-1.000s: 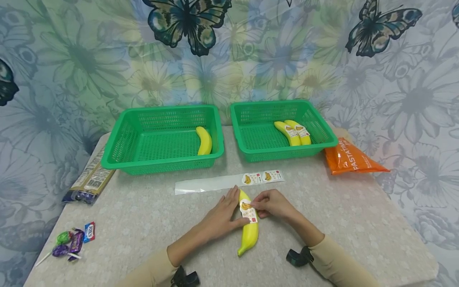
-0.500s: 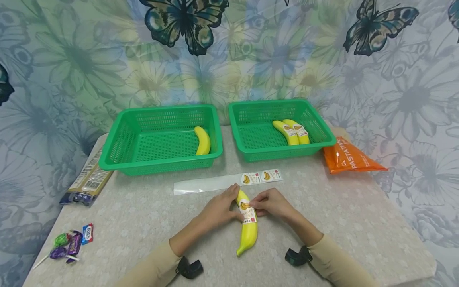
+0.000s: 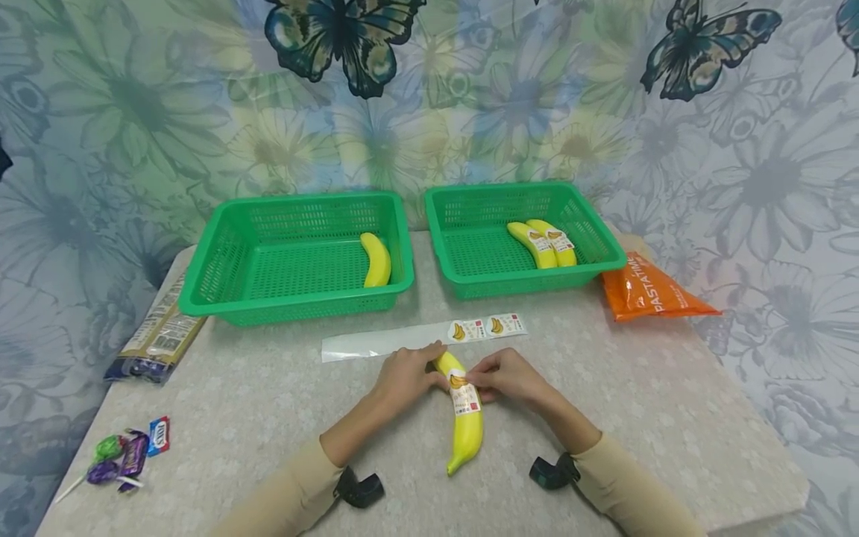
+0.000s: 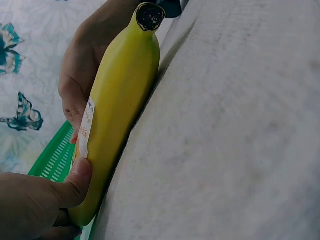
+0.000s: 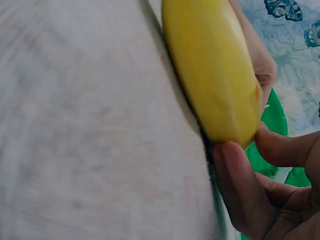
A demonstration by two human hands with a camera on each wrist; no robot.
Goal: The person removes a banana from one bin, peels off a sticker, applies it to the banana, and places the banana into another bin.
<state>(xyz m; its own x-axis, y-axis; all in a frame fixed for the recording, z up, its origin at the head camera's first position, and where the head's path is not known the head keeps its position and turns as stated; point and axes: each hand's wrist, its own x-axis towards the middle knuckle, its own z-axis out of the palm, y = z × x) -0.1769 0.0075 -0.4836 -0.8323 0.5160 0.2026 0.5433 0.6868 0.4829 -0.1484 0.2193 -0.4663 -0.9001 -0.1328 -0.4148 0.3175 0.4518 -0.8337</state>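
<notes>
The table (image 3: pixel 637 418) bore everything, and the grip sat near its front middle. Beyond the grip stood two green baskets: the left basket (image 3: pixel 221 261) held one bare banana, the right basket (image 3: pixel 604 246) two already labelled, which suggests sorting by label. Just beyond the fingers lay a strip of backing paper (image 3: pixel 376 344) with two stickers left on it, kept within easy reach. An orange packet (image 3: pixel 647 294) lay far to the right of the grip and some sweets (image 3: pixel 127 455) far to the left.

The banana (image 3: pixel 466 425) lay flat on the table between the hands, its stem pointing toward the person. The left hand (image 3: pixel 406 377) clasped its far end, thumb against the side, probably to steady it. The right hand (image 3: pixel 513 377) pinched the same end from the other side, fingertips at the sticker (image 3: pixel 464 395), seemingly smoothing it down. The banana was smooth, bright yellow and unblemished, its white label printed with a small banana and red marks.
</notes>
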